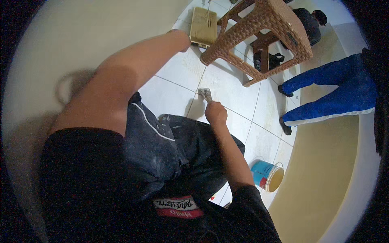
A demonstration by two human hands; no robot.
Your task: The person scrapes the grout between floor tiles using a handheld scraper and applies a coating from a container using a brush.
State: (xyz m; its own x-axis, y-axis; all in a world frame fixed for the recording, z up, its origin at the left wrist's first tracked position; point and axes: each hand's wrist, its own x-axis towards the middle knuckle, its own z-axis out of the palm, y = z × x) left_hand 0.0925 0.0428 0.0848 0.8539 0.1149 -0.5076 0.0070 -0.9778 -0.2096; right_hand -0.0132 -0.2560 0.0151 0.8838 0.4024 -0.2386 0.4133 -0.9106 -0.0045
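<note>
My right hand (216,113) is closed around a scraper (206,93). Its flat, stained blade points away from me, above the white tiled floor. My left arm reaches forward along the wall, and my left hand (180,40) is beside the near left corner of a rectangular tray (197,24) smeared with beige. The fingers of that hand are hidden from view. A thin rod (209,14) extends over the tray.
A brown woven-pattern plastic stool (259,24) stands ahead, with a black bag (275,60) beyond its legs. A blue bucket (259,172) sits to the right. One person in blue trousers (344,87) stands at right; another person (310,25) is farther off. A beige wall (101,36) is close on my left.
</note>
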